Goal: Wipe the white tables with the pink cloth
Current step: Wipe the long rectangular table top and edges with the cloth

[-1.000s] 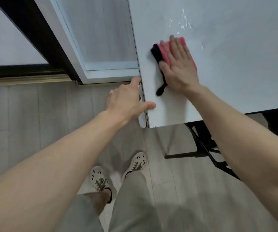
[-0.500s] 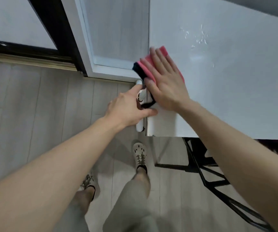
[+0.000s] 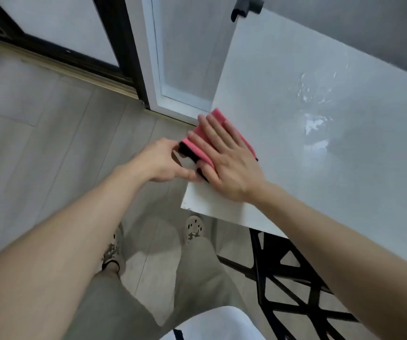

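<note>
Pink cloth (image 3: 217,115) pressed under flat R hand (image 3: 229,165) at white table (image 3: 344,168) edge; L hand (image 3: 163,160) cupped alongside, grip unclear.

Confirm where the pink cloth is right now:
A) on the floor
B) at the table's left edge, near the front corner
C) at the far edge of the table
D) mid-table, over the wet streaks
B: the right hand lies flat on the pink cloth at the left edge of the table, just up from the near corner and well clear of the wet streaks.
</note>
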Demonstrator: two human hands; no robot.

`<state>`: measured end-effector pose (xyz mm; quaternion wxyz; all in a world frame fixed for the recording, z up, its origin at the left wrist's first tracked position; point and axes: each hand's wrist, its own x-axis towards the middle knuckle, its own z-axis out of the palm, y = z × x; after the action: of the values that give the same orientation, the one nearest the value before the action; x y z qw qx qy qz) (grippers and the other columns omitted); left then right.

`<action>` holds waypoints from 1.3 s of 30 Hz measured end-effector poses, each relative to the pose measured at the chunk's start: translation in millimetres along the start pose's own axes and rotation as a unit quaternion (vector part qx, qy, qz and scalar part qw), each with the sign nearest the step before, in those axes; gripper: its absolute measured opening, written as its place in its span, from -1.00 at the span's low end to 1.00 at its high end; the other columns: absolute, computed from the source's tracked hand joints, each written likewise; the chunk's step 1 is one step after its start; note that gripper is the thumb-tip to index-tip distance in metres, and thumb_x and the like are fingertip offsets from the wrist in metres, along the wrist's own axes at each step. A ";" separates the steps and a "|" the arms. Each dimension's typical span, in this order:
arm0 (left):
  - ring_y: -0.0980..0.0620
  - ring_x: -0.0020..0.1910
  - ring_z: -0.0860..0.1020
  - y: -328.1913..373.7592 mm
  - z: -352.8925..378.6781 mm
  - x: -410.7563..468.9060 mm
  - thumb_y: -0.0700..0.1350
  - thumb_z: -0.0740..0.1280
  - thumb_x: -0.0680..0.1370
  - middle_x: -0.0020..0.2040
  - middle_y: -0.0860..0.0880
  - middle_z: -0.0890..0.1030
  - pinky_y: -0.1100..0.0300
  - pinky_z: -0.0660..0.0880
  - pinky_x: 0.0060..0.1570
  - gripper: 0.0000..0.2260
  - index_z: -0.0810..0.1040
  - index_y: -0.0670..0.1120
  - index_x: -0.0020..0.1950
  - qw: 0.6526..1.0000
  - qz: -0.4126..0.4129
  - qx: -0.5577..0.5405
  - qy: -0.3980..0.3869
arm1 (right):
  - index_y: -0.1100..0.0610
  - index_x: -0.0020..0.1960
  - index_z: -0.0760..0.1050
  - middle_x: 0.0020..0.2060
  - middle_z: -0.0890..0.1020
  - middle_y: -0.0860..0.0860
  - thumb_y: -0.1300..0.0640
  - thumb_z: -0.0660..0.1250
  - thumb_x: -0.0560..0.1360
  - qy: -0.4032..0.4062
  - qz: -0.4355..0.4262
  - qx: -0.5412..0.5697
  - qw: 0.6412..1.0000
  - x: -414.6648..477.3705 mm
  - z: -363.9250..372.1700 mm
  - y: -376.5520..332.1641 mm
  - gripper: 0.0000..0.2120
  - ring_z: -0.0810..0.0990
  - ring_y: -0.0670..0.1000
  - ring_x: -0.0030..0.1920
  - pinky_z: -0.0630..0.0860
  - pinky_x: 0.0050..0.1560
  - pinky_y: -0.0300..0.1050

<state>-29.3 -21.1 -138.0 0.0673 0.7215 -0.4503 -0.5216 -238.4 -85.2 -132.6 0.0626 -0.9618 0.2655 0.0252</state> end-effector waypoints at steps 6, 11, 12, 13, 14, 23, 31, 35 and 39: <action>-0.07 0.27 0.62 25.5 -12.7 4.3 0.69 0.45 -0.30 0.24 0.10 0.67 -0.13 0.56 0.33 0.37 0.46 0.20 0.48 0.992 -0.085 0.092 -0.033 | -0.08 0.77 0.07 0.77 -0.01 0.10 -0.16 -0.05 0.76 -0.024 0.012 -0.029 0.999 101.1 -37.7 130.7 -0.40 -0.12 0.09 0.76 -0.19 0.75 0.09; -0.04 0.32 0.59 56.1 -40.0 15.0 0.45 0.63 0.23 0.27 0.09 0.68 -0.07 0.53 0.38 -0.05 0.50 0.09 0.52 0.988 -0.059 0.143 -0.025 | 0.00 0.78 0.02 0.77 -0.03 0.13 -0.17 -0.08 0.74 0.011 0.089 -0.003 0.996 105.3 -22.6 118.6 -0.36 -0.12 0.09 0.77 -0.15 0.75 0.15; -0.01 0.29 0.61 65.6 -47.7 18.4 0.38 0.63 0.31 0.21 0.10 0.70 -0.04 0.52 0.39 -0.16 0.53 0.07 0.50 0.992 -0.049 0.116 -0.008 | 0.02 0.78 0.05 0.76 0.00 0.14 -0.14 -0.03 0.75 0.021 0.032 -0.008 0.999 72.4 -16.2 104.2 -0.37 -0.09 0.11 0.77 -0.09 0.75 0.18; 0.00 0.27 0.61 74.5 -56.2 23.9 0.31 0.64 0.36 0.17 0.11 0.72 -0.01 0.52 0.39 -0.23 0.56 0.04 0.48 0.994 -0.042 0.100 0.014 | 0.03 0.78 0.05 0.76 0.01 0.14 -0.11 0.02 0.76 0.016 -0.026 -0.005 1.000 37.6 -12.8 93.6 -0.38 -0.08 0.12 0.77 -0.05 0.74 0.20; 0.01 0.26 0.62 83.9 -64.3 30.4 0.25 0.66 0.39 0.15 0.10 0.73 0.01 0.54 0.37 -0.27 0.57 0.01 0.47 0.995 -0.035 0.091 0.032 | 0.02 0.78 0.04 0.76 0.00 0.12 -0.08 0.07 0.77 -0.004 -0.075 -0.004 0.997 7.5 -12.2 90.2 -0.39 -0.09 0.12 0.77 -0.02 0.74 0.22; 0.06 -0.14 0.76 106.7 -62.3 82.9 -0.02 0.74 0.35 -0.17 0.05 0.78 -0.01 0.70 0.12 -0.71 0.74 -0.01 -0.03 0.994 -0.061 0.080 0.050 | -0.06 0.78 0.01 0.77 -0.04 0.03 -0.22 -0.15 0.72 -0.002 0.048 -0.006 0.999 150.4 -40.6 192.3 -0.34 -0.15 0.04 0.76 -0.18 0.75 0.09; 0.09 -0.29 0.75 113.0 -58.5 81.0 -0.07 0.77 0.31 -0.26 0.01 0.76 0.03 0.68 0.15 -0.69 0.74 -0.04 -0.07 0.990 -0.088 0.086 0.070 | -0.04 0.78 0.02 0.77 -0.01 0.01 -0.10 0.00 0.76 -0.017 -0.133 0.000 0.991 66.5 -32.6 184.7 -0.40 -0.13 0.02 0.76 -0.09 0.76 0.11; 0.08 -0.26 0.76 109.6 -59.2 84.1 -0.06 0.78 0.29 -0.27 0.01 0.76 0.01 0.68 0.15 -0.71 0.76 -0.04 -0.12 0.989 -0.089 0.090 0.073 | 0.11 0.78 0.01 0.77 0.03 0.08 -0.17 -0.03 0.69 0.042 0.103 0.069 0.991 137.4 -42.6 195.9 -0.27 -0.09 0.03 0.76 -0.11 0.75 0.06; 0.07 -0.23 0.76 111.1 -59.9 83.0 -0.06 0.79 0.26 -0.29 0.02 0.76 0.01 0.68 0.13 -0.70 0.75 -0.04 -0.14 0.989 -0.088 0.093 0.072 | 0.09 0.75 0.15 0.76 0.06 0.08 -0.12 0.09 0.74 0.086 0.195 0.100 0.972 87.4 -23.1 153.1 -0.36 -0.05 0.07 0.76 -0.13 0.75 0.02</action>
<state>-40.8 -168.2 -105.7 -0.0140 0.7972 -0.4251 -0.4285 -241.7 -263.0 -133.3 0.1292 -0.8788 0.4537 -0.0724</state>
